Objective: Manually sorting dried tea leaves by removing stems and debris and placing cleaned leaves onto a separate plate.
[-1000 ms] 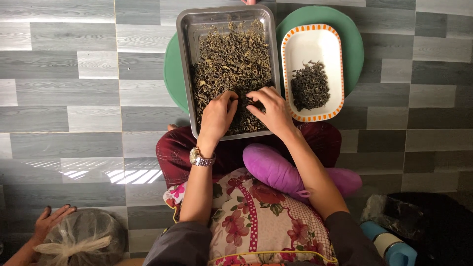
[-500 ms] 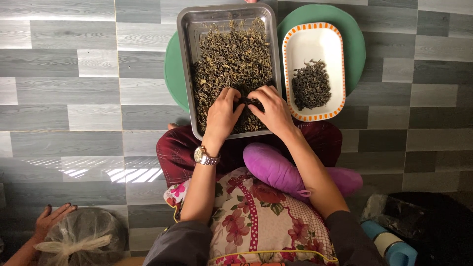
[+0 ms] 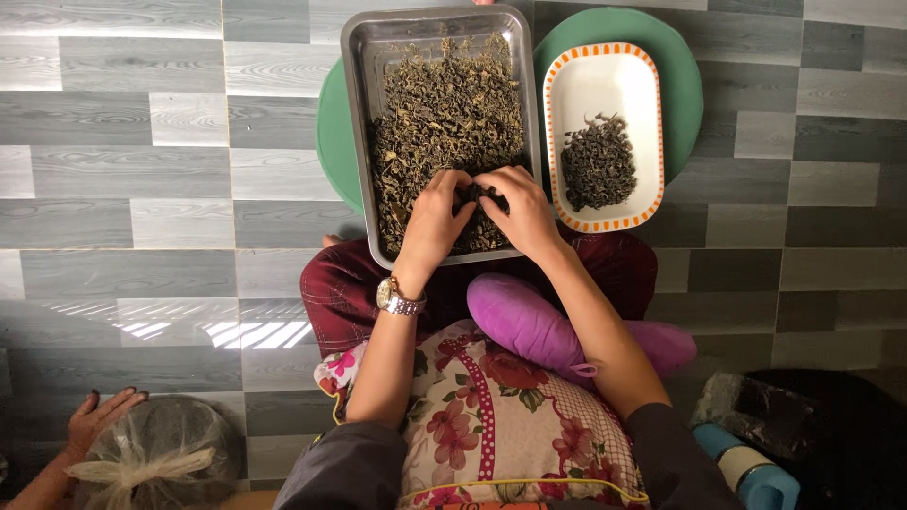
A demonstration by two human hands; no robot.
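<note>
Nearest the camera, a floral cushion (image 3: 491,416) with red piping is lying across the person's lap, and a smooth, glossy purple pillow (image 3: 539,326) is resting just beyond it on dark red trousers. At the near left, another person's hand (image 3: 94,422) is lying on a bag of clear crinkled plastic (image 3: 156,458), tied at the neck. At the near right, a blue cylinder with a white band (image 3: 746,472) is sitting beside a dark bundle.

Farther out, the left hand (image 3: 433,225), wearing a metal wristwatch (image 3: 395,298), and the right hand (image 3: 524,212) are meeting over the near end of a rectangular steel tray (image 3: 354,142). The tray is holding a loose heap of dried leaves (image 3: 439,113), curled, brittle-looking and olive-brown. Both hands' fingers are curling inward, fingertips nearly touching, pinching a small dark clump of the leaves between them at the near middle of the tray.

Just right of the tray, an oblong white dish with an orange-dashed rim (image 3: 650,123) is carrying a smaller, darker pile of sorted leaves (image 3: 597,162). Tray and dish are both sitting on a round green board (image 3: 680,85) upon grey wood-grain floor planks (image 3: 142,189).
</note>
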